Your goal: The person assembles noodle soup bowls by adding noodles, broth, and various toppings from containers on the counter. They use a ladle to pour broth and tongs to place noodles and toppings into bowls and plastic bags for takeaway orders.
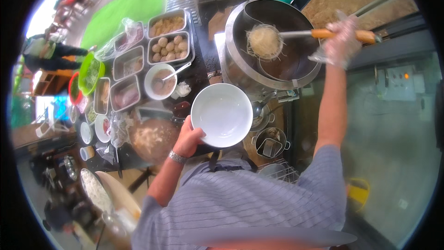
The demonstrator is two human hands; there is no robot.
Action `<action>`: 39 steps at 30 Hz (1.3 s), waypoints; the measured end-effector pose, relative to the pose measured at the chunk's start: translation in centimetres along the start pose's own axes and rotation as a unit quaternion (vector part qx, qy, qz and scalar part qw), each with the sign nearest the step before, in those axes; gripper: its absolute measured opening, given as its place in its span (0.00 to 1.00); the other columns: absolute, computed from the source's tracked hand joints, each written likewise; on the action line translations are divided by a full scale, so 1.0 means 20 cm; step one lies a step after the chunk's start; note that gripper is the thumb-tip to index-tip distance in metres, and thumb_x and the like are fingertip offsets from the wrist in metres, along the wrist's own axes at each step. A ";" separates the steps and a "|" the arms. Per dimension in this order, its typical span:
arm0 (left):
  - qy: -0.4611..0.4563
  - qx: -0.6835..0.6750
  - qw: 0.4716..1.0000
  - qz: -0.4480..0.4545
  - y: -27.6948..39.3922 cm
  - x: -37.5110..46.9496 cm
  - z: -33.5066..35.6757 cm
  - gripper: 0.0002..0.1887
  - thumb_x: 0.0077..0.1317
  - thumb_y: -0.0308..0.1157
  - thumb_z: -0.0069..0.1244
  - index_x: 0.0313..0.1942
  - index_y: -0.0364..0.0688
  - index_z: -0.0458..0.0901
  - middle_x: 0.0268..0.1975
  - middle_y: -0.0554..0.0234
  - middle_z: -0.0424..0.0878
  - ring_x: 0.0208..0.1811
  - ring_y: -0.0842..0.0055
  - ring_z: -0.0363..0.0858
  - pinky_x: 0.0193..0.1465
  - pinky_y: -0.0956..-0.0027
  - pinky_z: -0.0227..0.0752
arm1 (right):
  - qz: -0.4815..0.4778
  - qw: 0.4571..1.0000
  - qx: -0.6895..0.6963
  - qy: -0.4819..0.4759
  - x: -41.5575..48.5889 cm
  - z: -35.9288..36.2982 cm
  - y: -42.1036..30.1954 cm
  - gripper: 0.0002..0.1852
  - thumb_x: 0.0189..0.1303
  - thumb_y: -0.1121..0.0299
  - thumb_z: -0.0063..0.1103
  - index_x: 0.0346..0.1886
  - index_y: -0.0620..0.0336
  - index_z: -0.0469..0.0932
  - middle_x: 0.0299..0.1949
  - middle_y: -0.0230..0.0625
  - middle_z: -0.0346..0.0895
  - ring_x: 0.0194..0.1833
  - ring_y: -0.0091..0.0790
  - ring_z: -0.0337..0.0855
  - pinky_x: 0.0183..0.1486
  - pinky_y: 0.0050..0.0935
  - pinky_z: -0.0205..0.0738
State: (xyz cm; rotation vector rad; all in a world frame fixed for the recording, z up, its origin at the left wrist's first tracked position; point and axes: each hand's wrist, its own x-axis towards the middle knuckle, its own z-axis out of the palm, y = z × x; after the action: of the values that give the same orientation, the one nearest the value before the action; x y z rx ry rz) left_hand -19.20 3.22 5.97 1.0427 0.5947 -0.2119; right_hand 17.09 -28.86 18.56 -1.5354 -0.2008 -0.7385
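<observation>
My left hand (190,138) grips the rim of a white bowl (222,114), its thumb over the edge; the bowl's inside shows bare and glossy. A clear plastic glove covers my right hand (343,41), which is shut on the wooden handle (322,34) of a noodle strainer. Pale thin noodles (264,41) heap in the strainer's basket, some strands hanging over its side. That basket is above the opening of a large round steel boiler (239,73), which has a divider inside and dark brownish liquid.
Left of the bowl are steel trays of meatballs (170,48) and raw meat (125,93), a bowl of minced mixture (160,81), a cleaver (156,113) and a round chopping board (152,139). Pots (271,142) sit low at right. A person (52,52) stands far left.
</observation>
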 end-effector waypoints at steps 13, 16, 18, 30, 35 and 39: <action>0.097 -0.042 0.994 0.034 -0.04 0.13 0.11 0.26 0.56 0.25 0.57 0.55 0.38 0.66 0.47 0.59 0.78 0.43 0.77 0.82 0.34 0.72 0.80 | -0.055 0.805 -0.183 -0.562 -0.64 0.76 1.25 0.10 0.70 0.68 0.56 0.48 0.63 0.77 0.35 0.48 0.83 0.37 0.56 0.83 0.43 0.47 0.77; 0.115 -0.069 0.990 0.051 0.01 0.12 0.15 0.26 0.56 0.25 0.57 0.55 0.39 0.67 0.46 0.61 0.78 0.41 0.79 0.80 0.32 0.75 0.76 | 0.082 0.918 -0.051 -0.385 -0.52 0.81 1.11 0.09 0.69 0.68 0.60 0.44 0.64 0.81 0.35 0.45 0.84 0.35 0.52 0.85 0.38 0.45 0.75; 0.121 -0.066 0.988 0.065 0.04 0.14 0.15 0.26 0.56 0.25 0.57 0.55 0.39 0.67 0.46 0.62 0.78 0.40 0.81 0.79 0.32 0.76 0.75 | 0.153 0.934 -0.113 -0.304 -0.43 0.78 1.18 0.11 0.66 0.69 0.61 0.47 0.63 0.83 0.39 0.44 0.85 0.43 0.48 0.85 0.47 0.44 0.78; 0.176 -0.105 0.972 0.113 -0.01 0.29 0.18 0.27 0.53 0.19 0.50 0.56 0.37 0.69 0.49 0.62 0.79 0.41 0.78 0.82 0.35 0.78 0.76 | -0.147 0.923 -0.118 -0.334 -0.37 0.75 1.26 0.13 0.71 0.60 0.61 0.40 0.61 0.86 0.23 0.32 0.79 0.26 0.30 0.79 0.32 0.33 0.73; 0.169 -0.097 0.976 0.096 -0.04 0.28 0.18 0.29 0.53 0.20 0.50 0.58 0.36 0.68 0.51 0.59 0.78 0.41 0.77 0.82 0.34 0.76 0.77 | 0.035 0.956 -0.045 -0.286 -0.35 0.74 1.26 0.15 0.69 0.59 0.63 0.43 0.64 0.85 0.27 0.30 0.80 0.29 0.25 0.79 0.33 0.29 0.73; 0.180 -0.080 0.979 0.052 -0.12 0.23 0.20 0.35 0.52 0.21 0.50 0.65 0.35 0.65 0.57 0.56 0.76 0.57 0.70 0.78 0.59 0.64 0.75 | -0.078 0.935 -0.140 -0.315 -0.31 0.72 1.24 0.12 0.63 0.66 0.65 0.46 0.60 0.85 0.37 0.35 0.83 0.37 0.35 0.84 0.40 0.36 0.78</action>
State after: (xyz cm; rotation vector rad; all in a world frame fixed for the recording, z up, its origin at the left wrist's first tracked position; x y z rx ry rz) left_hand -15.07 -0.84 3.02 0.9589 0.8655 0.1197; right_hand 30.59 -16.52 -4.43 -2.0160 -0.7283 -0.3809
